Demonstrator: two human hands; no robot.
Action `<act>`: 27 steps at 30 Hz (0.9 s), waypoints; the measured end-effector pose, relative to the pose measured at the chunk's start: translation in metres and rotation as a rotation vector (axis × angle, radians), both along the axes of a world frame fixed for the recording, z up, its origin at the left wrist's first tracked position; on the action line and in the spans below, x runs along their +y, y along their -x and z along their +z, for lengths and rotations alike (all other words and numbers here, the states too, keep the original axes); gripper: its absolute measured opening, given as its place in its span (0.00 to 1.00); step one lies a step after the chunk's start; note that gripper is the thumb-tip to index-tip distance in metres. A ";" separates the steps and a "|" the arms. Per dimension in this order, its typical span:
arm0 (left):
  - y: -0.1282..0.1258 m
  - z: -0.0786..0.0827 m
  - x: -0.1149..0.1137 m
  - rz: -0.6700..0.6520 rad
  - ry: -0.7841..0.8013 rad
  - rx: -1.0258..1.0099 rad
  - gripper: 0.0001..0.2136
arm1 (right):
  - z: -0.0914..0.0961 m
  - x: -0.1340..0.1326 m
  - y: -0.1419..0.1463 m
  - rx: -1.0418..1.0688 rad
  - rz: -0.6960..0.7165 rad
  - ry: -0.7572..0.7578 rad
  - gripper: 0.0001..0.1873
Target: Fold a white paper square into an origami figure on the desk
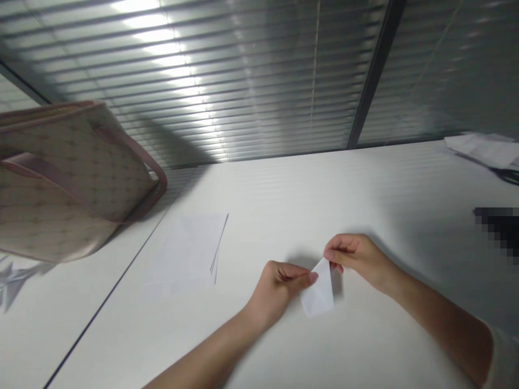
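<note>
White sheets (pixel 188 248) near folded paper (pixel 320 297), bag (pixel 81 208) farther left, blinds (pixel 267 92) behind

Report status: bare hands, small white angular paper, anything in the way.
Left hand: grip on small white angular paper, left edge. Right hand: grip on its upper tip. Flat white paper sheets off left, touching neither hand.

From my remote seat I see the left hand (pixel 279 289) pinching folded white paper (pixel 320 300), the right hand (pixel 359 256) its top corner; paper sheets (pixel 182 248) lie near a handbag (pixel 60 216).
</note>
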State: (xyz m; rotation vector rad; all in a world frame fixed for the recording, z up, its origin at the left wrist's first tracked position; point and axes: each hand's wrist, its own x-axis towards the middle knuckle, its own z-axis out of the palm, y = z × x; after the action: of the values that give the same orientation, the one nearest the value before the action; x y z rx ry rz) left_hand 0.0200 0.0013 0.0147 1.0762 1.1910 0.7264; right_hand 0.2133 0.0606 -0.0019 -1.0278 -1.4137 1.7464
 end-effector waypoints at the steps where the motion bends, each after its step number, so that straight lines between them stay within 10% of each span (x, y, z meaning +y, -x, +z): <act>1: 0.000 0.000 0.000 -0.006 0.002 -0.002 0.15 | 0.001 0.000 0.001 -0.014 -0.008 0.003 0.17; 27: -0.007 -0.006 0.007 0.022 0.012 0.071 0.22 | 0.008 -0.009 0.010 -0.112 0.005 -0.010 0.18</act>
State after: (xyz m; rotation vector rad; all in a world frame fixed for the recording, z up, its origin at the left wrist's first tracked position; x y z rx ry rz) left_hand 0.0268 0.0085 0.0087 1.0880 1.2681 0.7019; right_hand 0.2030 0.0519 0.0061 -1.1328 -1.4934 1.7072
